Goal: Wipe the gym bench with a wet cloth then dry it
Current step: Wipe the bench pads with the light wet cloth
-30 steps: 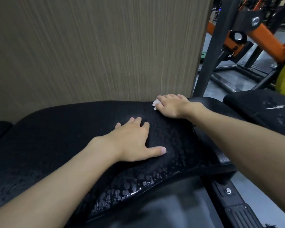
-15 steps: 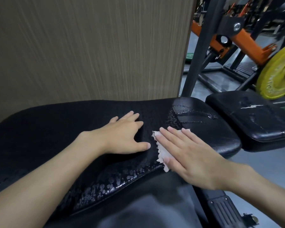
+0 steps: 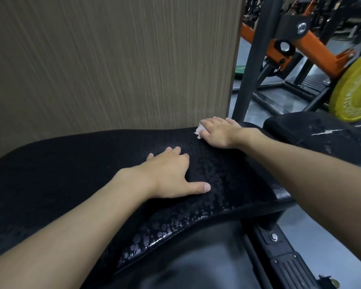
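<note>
The wet black bench (image 3: 75,163) is bare to the left of the left hand (image 3: 171,174), so a hand could slide freely that way. A wood-grain panel (image 3: 113,63) stands right behind the bench's far edge and blocks any reach beyond it. The right hand (image 3: 217,132), flat on a white cloth (image 3: 198,130), sits at that far edge, near a dark upright post (image 3: 250,65). A second pad (image 3: 321,134) lies close on the right, with open floor (image 3: 325,230) below.

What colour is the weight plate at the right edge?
Yellow: the weight plate shows best in the head view.
</note>
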`<state>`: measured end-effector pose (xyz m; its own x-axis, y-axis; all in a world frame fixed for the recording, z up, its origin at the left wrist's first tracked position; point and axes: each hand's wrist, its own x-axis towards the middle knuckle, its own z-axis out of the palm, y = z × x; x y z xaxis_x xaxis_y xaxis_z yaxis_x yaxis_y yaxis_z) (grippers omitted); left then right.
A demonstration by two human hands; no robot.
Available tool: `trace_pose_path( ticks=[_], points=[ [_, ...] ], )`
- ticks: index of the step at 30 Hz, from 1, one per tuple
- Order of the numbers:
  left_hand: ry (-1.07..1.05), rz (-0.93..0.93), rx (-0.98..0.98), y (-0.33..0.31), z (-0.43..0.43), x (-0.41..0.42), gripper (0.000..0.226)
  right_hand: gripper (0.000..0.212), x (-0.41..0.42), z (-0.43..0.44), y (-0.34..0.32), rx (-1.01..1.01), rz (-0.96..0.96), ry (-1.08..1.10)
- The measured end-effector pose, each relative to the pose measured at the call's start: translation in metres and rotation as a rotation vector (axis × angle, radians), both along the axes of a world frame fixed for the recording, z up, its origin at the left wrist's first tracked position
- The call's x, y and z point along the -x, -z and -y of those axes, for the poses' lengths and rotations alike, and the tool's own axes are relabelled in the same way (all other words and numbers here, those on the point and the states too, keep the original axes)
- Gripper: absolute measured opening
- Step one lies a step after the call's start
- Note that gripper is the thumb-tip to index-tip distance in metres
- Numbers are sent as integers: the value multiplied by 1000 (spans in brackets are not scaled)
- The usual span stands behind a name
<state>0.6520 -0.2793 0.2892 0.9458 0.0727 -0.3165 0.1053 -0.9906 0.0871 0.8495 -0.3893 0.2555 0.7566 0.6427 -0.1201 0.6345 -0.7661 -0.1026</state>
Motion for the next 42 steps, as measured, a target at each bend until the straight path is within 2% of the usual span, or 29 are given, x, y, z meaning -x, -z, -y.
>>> trace_pose_path(
  ticks=[10, 13, 18, 23, 29, 33, 42],
  points=[
    [1, -5, -25, -3, 5, 4, 106, 69, 124, 97, 2, -10, 150, -210],
    [18, -28, -53, -7, 6, 0, 105, 70, 148, 127, 3, 4, 140, -264],
    [40, -63, -53, -7, 4, -7, 109, 75, 127, 116, 0, 6, 121, -253],
    [26, -89, -28, -6, 2, -16, 118, 60, 44, 67, 0, 13, 70, -134],
    [-40, -92, 6, -4, 8, -25, 126, 61, -36, 28, 3, -5, -20, 22],
    [-62, -98, 7, -4, 8, -26, 127, 62, -18, 45, 6, -17, 6, 0],
    [-99, -111, 16, -6, 20, -16, 126, 67, 109, 153, 3, -23, 159, -160]
  ],
)
